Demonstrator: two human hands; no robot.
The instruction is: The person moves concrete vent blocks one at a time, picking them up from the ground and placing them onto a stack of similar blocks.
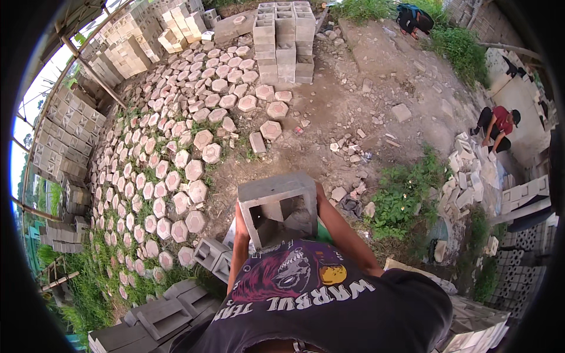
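Against the front of my body I hold a grey hollow concrete block (276, 187), its square opening turned up toward me and inner partitions visible inside. My left hand (240, 223) presses on its left side, while my right hand (321, 197) grips the right side near the far corner. Most fingers of both hands are hidden by the block's walls. Just left of my left forearm lies another hollow block (210, 254), partly covered by my arm.
Hexagonal pavers (203, 139) cover the ground to the left. A tall block stack (285, 50) stands ahead. More grey blocks (159, 320) sit at lower left. Right are weeds (406, 197), a rubble pile (468, 176) and a crouching person (500, 120); another person (414, 20) is farther back.
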